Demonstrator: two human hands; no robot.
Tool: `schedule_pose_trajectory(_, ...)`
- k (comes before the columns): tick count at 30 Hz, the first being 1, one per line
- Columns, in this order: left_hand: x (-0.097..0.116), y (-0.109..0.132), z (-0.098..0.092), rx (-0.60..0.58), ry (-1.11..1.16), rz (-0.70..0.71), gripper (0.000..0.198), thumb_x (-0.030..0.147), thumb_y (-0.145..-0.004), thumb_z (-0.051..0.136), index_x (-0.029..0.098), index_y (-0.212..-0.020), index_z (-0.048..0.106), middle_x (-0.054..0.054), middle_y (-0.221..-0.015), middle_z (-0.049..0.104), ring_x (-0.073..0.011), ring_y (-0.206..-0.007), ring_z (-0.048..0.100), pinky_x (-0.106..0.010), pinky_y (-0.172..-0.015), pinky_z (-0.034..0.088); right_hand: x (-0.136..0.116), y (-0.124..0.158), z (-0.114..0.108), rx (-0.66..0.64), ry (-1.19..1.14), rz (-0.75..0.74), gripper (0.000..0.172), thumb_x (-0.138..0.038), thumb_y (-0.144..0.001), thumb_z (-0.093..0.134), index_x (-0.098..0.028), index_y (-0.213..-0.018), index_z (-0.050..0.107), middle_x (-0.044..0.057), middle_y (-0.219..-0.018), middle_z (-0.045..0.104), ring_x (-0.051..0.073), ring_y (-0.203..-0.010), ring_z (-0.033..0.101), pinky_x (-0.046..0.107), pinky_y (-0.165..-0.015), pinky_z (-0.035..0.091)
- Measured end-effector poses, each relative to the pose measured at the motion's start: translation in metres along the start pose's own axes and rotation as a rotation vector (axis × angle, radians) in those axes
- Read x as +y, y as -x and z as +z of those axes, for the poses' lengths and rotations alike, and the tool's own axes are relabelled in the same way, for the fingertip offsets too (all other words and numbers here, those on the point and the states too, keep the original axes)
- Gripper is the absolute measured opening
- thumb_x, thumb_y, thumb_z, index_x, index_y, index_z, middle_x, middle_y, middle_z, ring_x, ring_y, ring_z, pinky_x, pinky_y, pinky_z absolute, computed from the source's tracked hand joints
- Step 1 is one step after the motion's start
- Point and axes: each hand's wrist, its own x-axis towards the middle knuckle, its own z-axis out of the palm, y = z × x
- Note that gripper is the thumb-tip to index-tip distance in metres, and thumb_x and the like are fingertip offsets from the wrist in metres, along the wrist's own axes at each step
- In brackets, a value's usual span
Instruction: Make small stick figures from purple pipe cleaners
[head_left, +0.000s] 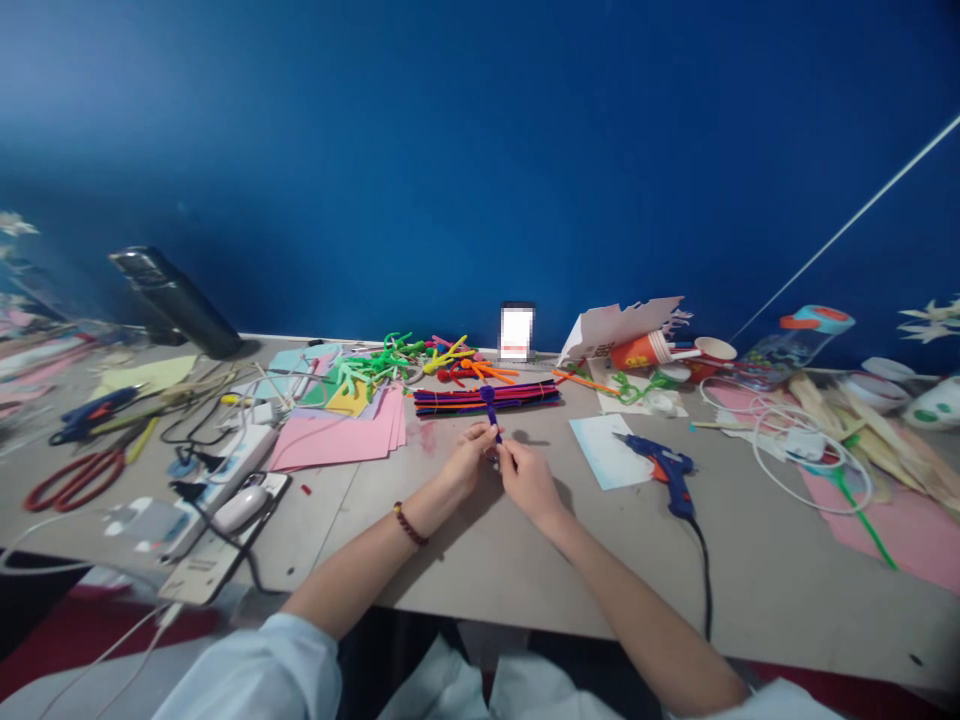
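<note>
A person in pale blue sleeves sits at a grey table (480,590) facing a blue wall (480,150). Both forearms reach forward, and the hands meet near the middle, close together. The left hand (471,455), with a dark bead bracelet (409,524) on its wrist, pinches a fuzzy purple stem (490,405) between its fingers. The right hand (529,482) pinches the stem's lower end; whether the two hands touch is hard to tell. The stem stands up from the fingertips, its thicker top overlapping, in this view, a bundle (442,403) of purple, red and orange stems lying across the table.

Behind the bundle are loose green stems (375,372), yellow and orange ones, and a small upright screen (517,330), its content blurred out. Left of the hands lie pink sheets (337,445), then a power strip (225,480) with plugs and a white mouse (241,508) near it; red-handled scissors (79,480) lie farther left. To the right, a blue glue gun (671,468) lies with its nozzle over a pale blue card (606,455). Orange paper cups (641,350) lie tipped behind it, and a white cable (757,450) loops farther right.
</note>
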Motion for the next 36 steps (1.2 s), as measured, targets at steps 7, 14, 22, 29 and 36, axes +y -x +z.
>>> schedule_pose_trajectory(7, 0.004, 0.001, -0.001, -0.167, -0.075, -0.065, 0.042, 0.048, -0.066, 0.073, 0.012, -0.087, 0.066, 0.004, -0.041, 0.049, -0.0098, -0.035, 0.045, -0.023, -0.040, 0.036, 0.006, -0.009, -0.001, -0.118, -0.541, 0.204, 0.039, -0.055, -0.079, 0.053, -0.019, -0.066, 0.057, 0.000, -0.055, 0.056, 0.013, -0.052, 0.051, 0.026, -0.055, 0.042)
schedule_pose_trajectory(14, 0.008, 0.004, 0.003, -0.210, 0.037, -0.098, 0.032, 0.035, -0.062, 0.079, 0.012, -0.083, 0.070, -0.003, -0.064, 0.063, -0.0094, -0.053, 0.053, -0.023, -0.052, 0.042, 0.015, -0.013, 0.001, -0.025, -0.685, 0.306, 0.037, -0.053, -0.068, 0.067, -0.018, -0.079, 0.060, 0.000, -0.066, 0.064, 0.015, -0.059, 0.060, 0.030, -0.062, 0.050)
schedule_pose_trajectory(22, 0.004, -0.002, 0.000, -0.115, 0.047, 0.040, 0.026, 0.035, -0.064, 0.077, 0.014, -0.070, 0.064, 0.000, -0.066, 0.060, -0.0090, -0.060, 0.052, -0.022, -0.060, 0.039, 0.013, -0.014, -0.004, 0.193, -0.549, 0.119, 0.027, -0.042, -0.076, 0.064, -0.019, -0.091, 0.062, 0.005, -0.091, 0.065, 0.018, -0.087, 0.062, 0.031, -0.076, 0.051)
schedule_pose_trajectory(29, 0.005, 0.000, 0.000, -0.295, 0.078, -0.142, 0.029, 0.037, -0.069, 0.074, 0.014, -0.064, 0.057, 0.002, -0.058, 0.046, -0.0088, -0.055, 0.044, -0.022, -0.056, 0.035, 0.020, -0.017, -0.004, 0.152, -0.674, 0.212, 0.029, -0.040, -0.072, 0.068, -0.020, -0.094, 0.069, 0.005, -0.099, 0.067, 0.018, -0.083, 0.063, 0.026, -0.064, 0.052)
schedule_pose_trajectory(36, -0.002, 0.002, 0.002, -0.386, 0.041, -0.164, 0.035, 0.047, -0.070, 0.070, 0.014, -0.069, 0.059, 0.003, -0.055, 0.041, -0.0083, -0.052, 0.038, -0.022, -0.053, 0.033, 0.014, -0.018, -0.006, -0.006, -0.974, 0.403, 0.035, -0.040, -0.060, 0.077, -0.018, -0.085, 0.067, -0.002, -0.061, 0.064, 0.013, -0.048, 0.056, 0.024, -0.041, 0.046)
